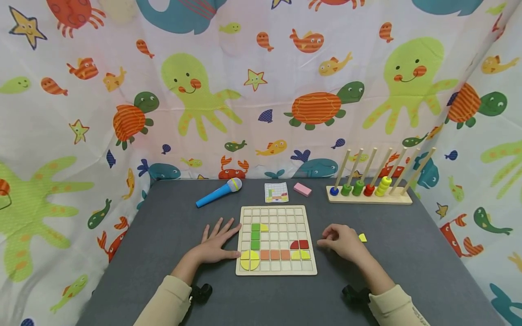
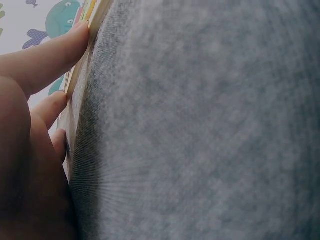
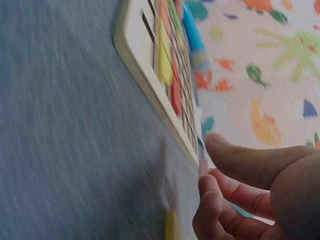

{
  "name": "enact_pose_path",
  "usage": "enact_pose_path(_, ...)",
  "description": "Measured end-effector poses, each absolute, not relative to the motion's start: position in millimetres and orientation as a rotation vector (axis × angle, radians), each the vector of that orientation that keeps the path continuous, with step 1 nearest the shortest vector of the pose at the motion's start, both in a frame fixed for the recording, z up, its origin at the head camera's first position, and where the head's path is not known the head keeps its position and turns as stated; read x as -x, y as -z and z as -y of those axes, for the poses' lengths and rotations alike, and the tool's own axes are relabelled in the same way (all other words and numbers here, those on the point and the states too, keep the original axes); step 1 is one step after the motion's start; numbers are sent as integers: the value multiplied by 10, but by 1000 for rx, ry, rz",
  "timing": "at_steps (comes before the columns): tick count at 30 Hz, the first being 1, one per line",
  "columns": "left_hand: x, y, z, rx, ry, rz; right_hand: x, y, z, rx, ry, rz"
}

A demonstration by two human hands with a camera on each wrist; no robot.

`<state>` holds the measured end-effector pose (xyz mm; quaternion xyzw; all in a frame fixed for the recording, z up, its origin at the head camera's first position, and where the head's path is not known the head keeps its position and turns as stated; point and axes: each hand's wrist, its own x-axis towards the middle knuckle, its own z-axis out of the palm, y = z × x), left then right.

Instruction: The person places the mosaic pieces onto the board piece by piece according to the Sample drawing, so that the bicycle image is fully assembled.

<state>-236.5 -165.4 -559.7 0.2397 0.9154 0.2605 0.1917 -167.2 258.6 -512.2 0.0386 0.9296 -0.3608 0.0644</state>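
A light wooden grid board [image 1: 277,226] lies mid-table. My left hand [image 1: 215,244] lies flat beside it, fingers spread, with thumb and index fingertips touching its left edge; the left wrist view shows these fingers [image 2: 55,57] against the rim. Just right of the board, my right hand [image 1: 341,242] hovers with loosely curled fingers. In the right wrist view, its thumb [image 3: 240,157] and index finger stand apart with nothing visible between them. A small yellow piece [image 1: 362,237] lies on the table by that hand. The board holds green squares [image 1: 255,235], orange squares [image 1: 275,255], red pieces [image 1: 299,245] and yellow quarter-circles [image 1: 249,260].
Behind the board lie a blue toy microphone [image 1: 218,193], a pattern card [image 1: 276,192] and a pink eraser [image 1: 302,189]. A wooden peg stand with coloured beads [image 1: 369,195] is at the back right. A sea-animal curtain [image 1: 253,104] hangs around the grey table [image 1: 281,299].
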Motion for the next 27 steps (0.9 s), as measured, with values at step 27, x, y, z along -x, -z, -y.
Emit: enact_pose_path(27, 2361, 5528, 1648, -643, -648, -2581, 1634, 5169, -3780, -47, 850, -2856)
